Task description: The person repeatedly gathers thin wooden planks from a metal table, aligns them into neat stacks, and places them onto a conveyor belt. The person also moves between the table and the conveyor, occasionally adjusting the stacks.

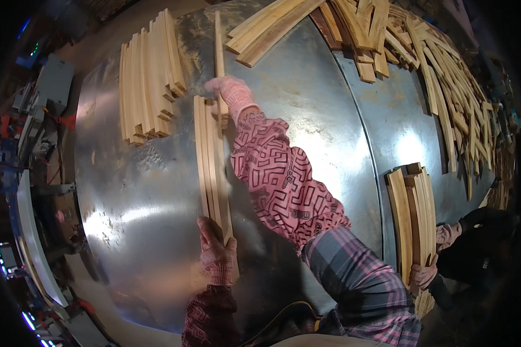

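Observation:
A bundle of long, pale wooden strips (pixel 206 156) lies lengthwise on the metal table in front of me. My left hand (pixel 217 257), in a pinkish glove, is closed around the near end of these strips. Farther off, my right hand (pixel 235 95), also in a pink glove, grips a single wooden strip (pixel 219 46) beside the bundle's far end. That strip reaches away from me past the hand, and its near end overlaps the bundle. The right fingers are partly hidden behind the hand.
A neat stack of wooden strips (pixel 150 81) lies at the far left. A loose heap of strips (pixel 446 87) spreads over the far right, with longer boards (pixel 272 29) beside it. At the right, a co-worker's gloved hands (pixel 425 274) hold another bundle (pixel 414 214). A seam (pixel 367 144) crosses the metal table (pixel 156 231).

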Tool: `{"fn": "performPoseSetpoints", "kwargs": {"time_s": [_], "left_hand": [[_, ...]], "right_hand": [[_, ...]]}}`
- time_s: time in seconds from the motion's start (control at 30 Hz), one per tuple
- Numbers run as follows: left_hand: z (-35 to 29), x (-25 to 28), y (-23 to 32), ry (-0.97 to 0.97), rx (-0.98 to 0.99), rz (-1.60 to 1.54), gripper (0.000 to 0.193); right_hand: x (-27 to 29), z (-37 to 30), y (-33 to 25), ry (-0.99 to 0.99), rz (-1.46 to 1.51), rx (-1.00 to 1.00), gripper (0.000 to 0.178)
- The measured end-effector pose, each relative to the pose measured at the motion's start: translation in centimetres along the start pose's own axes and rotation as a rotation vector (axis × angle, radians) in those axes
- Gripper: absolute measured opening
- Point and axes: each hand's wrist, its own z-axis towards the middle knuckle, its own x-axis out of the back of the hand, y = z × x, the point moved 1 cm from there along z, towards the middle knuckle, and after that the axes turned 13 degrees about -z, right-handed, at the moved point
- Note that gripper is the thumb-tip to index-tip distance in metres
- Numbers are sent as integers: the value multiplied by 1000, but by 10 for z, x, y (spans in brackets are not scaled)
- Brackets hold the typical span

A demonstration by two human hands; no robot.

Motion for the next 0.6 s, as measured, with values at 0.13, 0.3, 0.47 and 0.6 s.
{"fn": "performPoseSetpoints", "kwargs": {"time_s": [0.13, 0.3, 0.47, 0.6], "left_hand": [[-9, 8, -12, -5, 95, 118, 107], [4, 15, 12, -70, 325, 105, 108], [55, -21, 13, -207, 477, 129, 105], [101, -53, 64, -204, 132, -139, 100]], "right_hand": [[50, -64, -12, -40, 735, -652, 23], [173, -123, 94, -170, -368, -407, 26], [153, -195, 100, -157, -207, -426, 44], [68, -232, 29, -307, -534, 137, 50]]}}
